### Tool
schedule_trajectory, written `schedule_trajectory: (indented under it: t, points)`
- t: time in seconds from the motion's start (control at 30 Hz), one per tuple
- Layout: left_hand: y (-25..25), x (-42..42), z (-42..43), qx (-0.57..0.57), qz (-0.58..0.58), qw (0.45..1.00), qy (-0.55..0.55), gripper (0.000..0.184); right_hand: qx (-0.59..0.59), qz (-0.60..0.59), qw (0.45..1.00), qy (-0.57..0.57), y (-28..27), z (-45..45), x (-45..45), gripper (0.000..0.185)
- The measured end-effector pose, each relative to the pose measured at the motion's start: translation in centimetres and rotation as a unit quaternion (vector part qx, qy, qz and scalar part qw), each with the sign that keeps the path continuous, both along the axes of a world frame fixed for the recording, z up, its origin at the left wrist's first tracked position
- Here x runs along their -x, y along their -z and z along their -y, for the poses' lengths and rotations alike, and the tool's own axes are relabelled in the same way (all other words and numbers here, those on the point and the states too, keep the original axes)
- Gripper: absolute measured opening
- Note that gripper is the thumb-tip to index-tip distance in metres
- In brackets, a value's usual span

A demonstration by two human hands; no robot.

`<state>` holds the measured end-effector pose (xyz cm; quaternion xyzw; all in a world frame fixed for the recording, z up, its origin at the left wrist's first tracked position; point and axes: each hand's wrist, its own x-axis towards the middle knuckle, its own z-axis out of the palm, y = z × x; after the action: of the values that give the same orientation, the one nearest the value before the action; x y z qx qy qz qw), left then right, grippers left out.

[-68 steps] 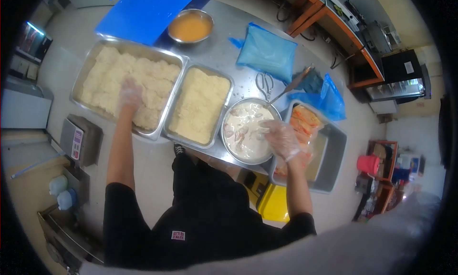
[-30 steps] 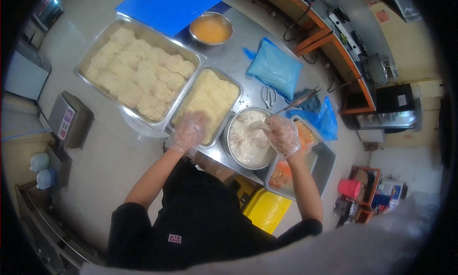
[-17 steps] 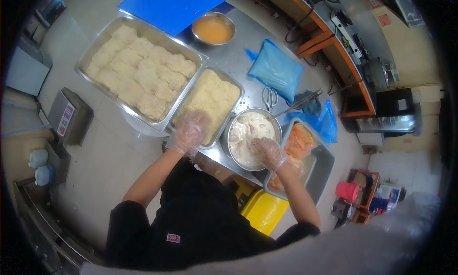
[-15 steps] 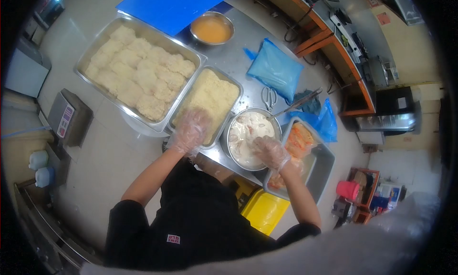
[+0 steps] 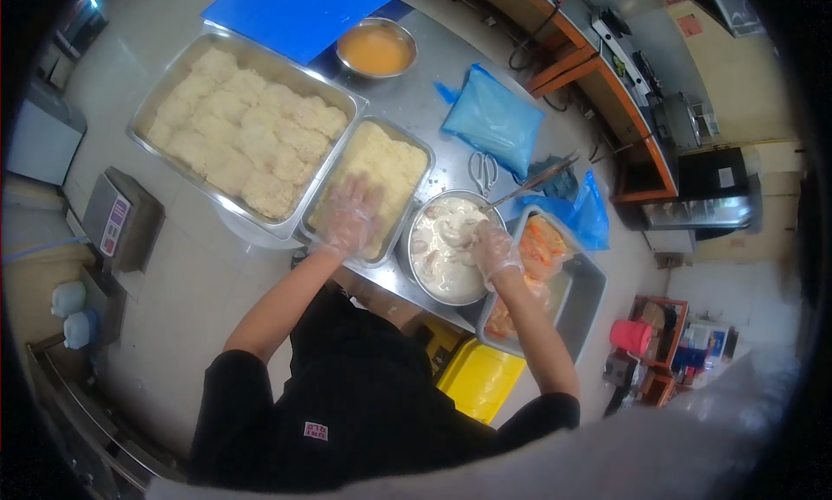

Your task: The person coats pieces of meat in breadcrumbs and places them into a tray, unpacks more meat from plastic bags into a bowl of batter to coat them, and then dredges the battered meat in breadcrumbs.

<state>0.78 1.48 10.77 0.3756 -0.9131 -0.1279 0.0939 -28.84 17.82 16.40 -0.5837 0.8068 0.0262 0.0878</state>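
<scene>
- So the batter bowl (image 5: pixel 450 279) is sitting right of centre, glossy white batter coating pinkish lumps
- Left hand (image 5: pixel 351 214), gloved, is lying flat on pale yellow crumbs (image 5: pixel 368 158) mid-frame, fingers pretty spread, nothing visibly gripped
- Right hand (image 5: pixel 496 250), also gloved, is curling half-closed at the batter; can't tell if it's gripping anything
- Big tray (image 5: pixel 149 147), upper left, is holding lumpy, crumb-coated pieces

The small patch (image 5: pixel 316 431) on the person's black shirt (image 5: pixel 373 396) read "UNIQLO", its letters split over two rows. The label (image 5: pixel 114 227) on the gray scale (image 5: pixel 130 218) and the reddish sign (image 5: pixel 690 25) on the wall carried marks too small to read.
</scene>
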Motion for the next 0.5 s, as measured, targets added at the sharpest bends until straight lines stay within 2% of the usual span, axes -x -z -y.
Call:
schedule_trajectory:
  t: [0.03,0.07,0.13,0.23,0.33,0.37,0.43,0.5]
  points:
    - [-0.1,0.2,0.2,0.003,0.004,1.000,-0.021,0.060,0.021,-0.038,0.999,-0.029,0.8,-0.4,0.7,0.019]
    - [0.1,0.5,0.5,-0.001,0.024,0.999,-0.023,0.061,0.032,-0.023,0.999,-0.027,-0.5,-0.5,0.5,0.021]
    - [0.8,1.2,1.0,-0.010,0.064,0.998,-0.026,0.062,0.056,0.005,0.998,-0.024,-7.0,0.0,-1.2,0.026]
    - [1.2,1.6,0.2,0.006,0.058,0.998,0.001,0.064,0.006,-0.018,1.000,0.018,-14.4,1.7,-4.4,0.025]
    - [0.4,2.0,-0.6,-0.024,0.039,0.999,0.023,0.065,0.008,0.011,1.000,0.002,-14.8,1.4,-5.1,0.025]
    - [0.2,2.3,-0.7,-0.027,0.027,0.999,0.026,0.064,-0.039,0.014,0.999,0.001,-13.9,1.4,-5.6,0.024]
    - [-0.2,3.1,-0.8,-0.032,0.002,0.999,0.031,0.061,-0.132,0.019,0.991,-0.003,-10.5,1.0,-5.9,0.023]
    - [0.2,4.1,-0.6,-0.015,0.027,0.997,0.064,0.057,-0.101,0.029,0.993,-0.052,-5.0,-1.2,-4.8,0.022]
